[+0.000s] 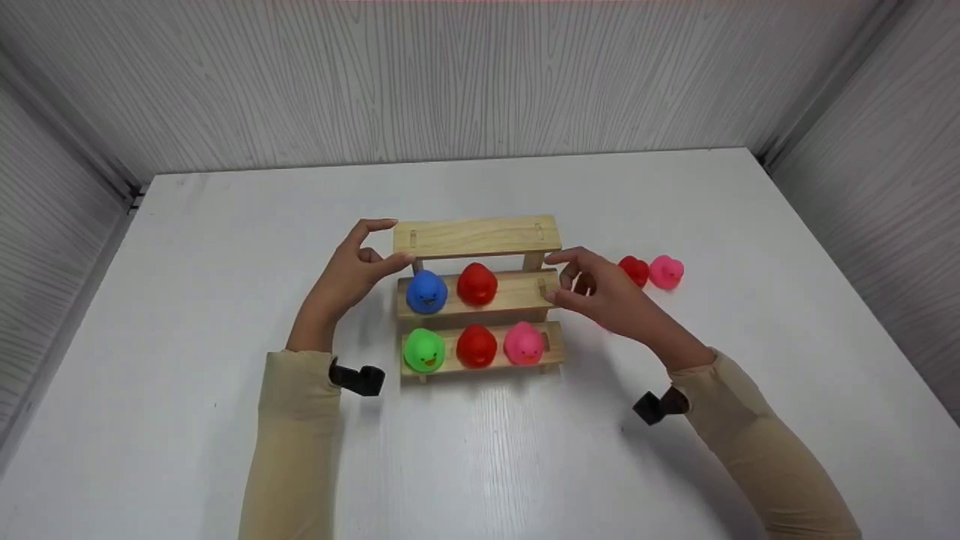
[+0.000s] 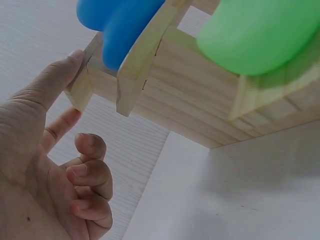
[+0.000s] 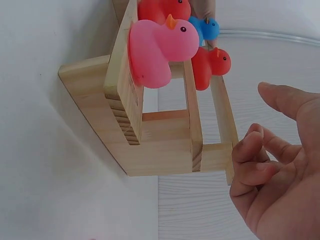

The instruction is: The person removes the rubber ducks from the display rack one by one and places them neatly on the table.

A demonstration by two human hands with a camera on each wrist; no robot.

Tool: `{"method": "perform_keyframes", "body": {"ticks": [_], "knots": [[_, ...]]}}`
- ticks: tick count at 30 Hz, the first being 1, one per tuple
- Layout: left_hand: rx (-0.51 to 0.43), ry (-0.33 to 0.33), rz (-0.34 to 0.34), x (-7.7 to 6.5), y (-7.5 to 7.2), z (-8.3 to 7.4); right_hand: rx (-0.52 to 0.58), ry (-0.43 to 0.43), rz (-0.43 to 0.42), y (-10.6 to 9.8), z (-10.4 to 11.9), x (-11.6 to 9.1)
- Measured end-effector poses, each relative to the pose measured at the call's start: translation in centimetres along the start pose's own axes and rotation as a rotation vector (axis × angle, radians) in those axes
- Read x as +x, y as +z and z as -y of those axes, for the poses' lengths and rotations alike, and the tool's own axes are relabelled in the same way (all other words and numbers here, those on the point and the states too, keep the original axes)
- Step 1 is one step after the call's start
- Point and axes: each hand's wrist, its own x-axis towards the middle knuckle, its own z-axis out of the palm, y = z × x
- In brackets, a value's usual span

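Observation:
A three-tier wooden rack [image 1: 477, 237] stands mid-table. My left hand [image 1: 349, 274] pinches the left end of its top shelf between thumb and index finger, the other fingers loosely bent. At the right end is my right hand [image 1: 604, 291], thumb and index finger apart with nothing between them; the thumb stands free of the wood in the right wrist view. The middle shelf holds a blue rubber duck [image 1: 426, 292] and a red duck [image 1: 477, 284]. Along the bottom shelf sit a green duck [image 1: 424, 350], another red duck [image 1: 476, 346] and a pink duck [image 3: 162, 50].
Behind the right hand, a red duck [image 1: 634, 270] and a pink duck [image 1: 666, 272] lie on the white table [image 1: 480, 457]. A sliver of pink shows under that hand, mostly hidden. A grey wood-grain wall [image 1: 450, 82] borders the table's back.

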Motion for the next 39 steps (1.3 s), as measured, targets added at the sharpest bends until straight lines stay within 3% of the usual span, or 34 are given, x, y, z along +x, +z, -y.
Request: {"method": "perform_keyframes", "body": {"ticks": [16, 24, 31, 39], "knots": [[-0.044, 0.045, 0.0, -0.2, -0.2, 0.0, 0.061, -0.004, 0.052, 2.6, 1.5, 1.7], [-0.028, 0.02, 0.01, 0.0, 0.0, 0.0, 0.091, 0.031, 0.08, 3.8, 1.8, 2.5], [-0.022, 0.006, 0.013, 0.1, 0.0, 0.0, 0.077, 0.014, 0.083, 4.4, 2.0, 3.2], [-0.021, 0.009, 0.01, 0.0, 0.0, 0.1, 0.023, 0.065, 0.09, 4.9, 2.5, 3.5]]}}
